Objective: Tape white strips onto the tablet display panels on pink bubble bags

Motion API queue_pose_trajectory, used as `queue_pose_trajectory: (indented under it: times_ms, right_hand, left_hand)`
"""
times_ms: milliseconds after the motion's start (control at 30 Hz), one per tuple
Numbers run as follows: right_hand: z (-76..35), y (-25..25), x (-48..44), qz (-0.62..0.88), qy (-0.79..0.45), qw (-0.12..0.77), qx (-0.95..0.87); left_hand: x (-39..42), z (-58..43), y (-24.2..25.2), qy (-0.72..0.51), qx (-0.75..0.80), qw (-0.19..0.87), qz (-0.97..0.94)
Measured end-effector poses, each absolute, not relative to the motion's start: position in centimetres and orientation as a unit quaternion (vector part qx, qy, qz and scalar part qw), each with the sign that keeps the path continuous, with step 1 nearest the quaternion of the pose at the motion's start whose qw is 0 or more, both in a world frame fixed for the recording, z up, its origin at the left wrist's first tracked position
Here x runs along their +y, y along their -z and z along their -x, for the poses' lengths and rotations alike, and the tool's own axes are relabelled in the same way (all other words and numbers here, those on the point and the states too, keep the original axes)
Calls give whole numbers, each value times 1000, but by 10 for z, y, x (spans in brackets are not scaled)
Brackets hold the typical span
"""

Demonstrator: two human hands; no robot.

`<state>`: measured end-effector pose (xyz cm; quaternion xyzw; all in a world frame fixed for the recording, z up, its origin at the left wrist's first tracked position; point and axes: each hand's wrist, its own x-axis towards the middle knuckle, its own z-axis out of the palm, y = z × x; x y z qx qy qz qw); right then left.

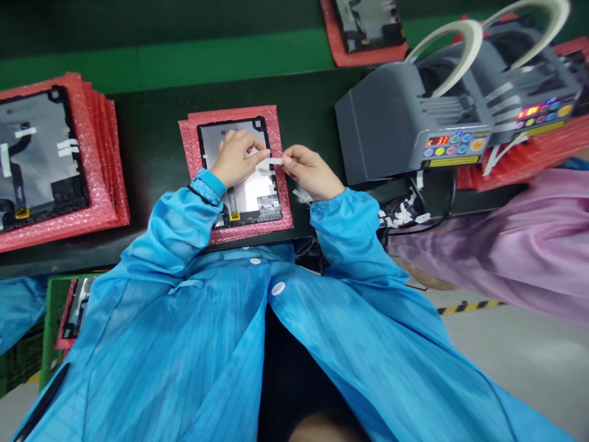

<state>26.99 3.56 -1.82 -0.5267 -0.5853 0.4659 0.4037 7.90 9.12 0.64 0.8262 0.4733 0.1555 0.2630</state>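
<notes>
A short strip of white tape (276, 161) stretches between my two hands above the right edge of a tablet screen panel (255, 193). My left hand (237, 161) is over the panel, its thumb and finger closed at the strip's left end. Just right of the panel, my right hand (313, 172) pinches the other end. The panel lies back side up on red bubble wrap (285, 212), with a flex cable and yellow connector near its lower edge. Another white piece (302, 195) hangs below my right hand; what holds it is unclear.
Wrapped panels are stacked on red bubble wrap (103, 184) at the left. Two tape dispensers (386, 126) with white tape rolls stand at the right, with white scraps (405, 213) below. Another panel (370, 24) lies at the back. A person's pink sleeve (519, 242) is at the right.
</notes>
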Motion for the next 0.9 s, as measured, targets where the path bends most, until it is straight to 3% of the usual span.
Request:
queue_pose_trajectory:
  times_ms: [133,333,500,900]
  right_hand:
    - [-264,14,34,523,-449,384,-614]
    - [-269,18,38,648,-323,346,-596]
    - [-264,25,42,641,-298,321,-631]
    - [-261,52,57,652,-213,279,-672]
  left_hand:
    - [90,-80,-5,-121,458,278,-836]
    - [89,-85,-5,-84,487,288,-821]
    - [87,-89,-10,-66,498,292,-814]
    - [75,-99,-3,-39,529,194,-825]
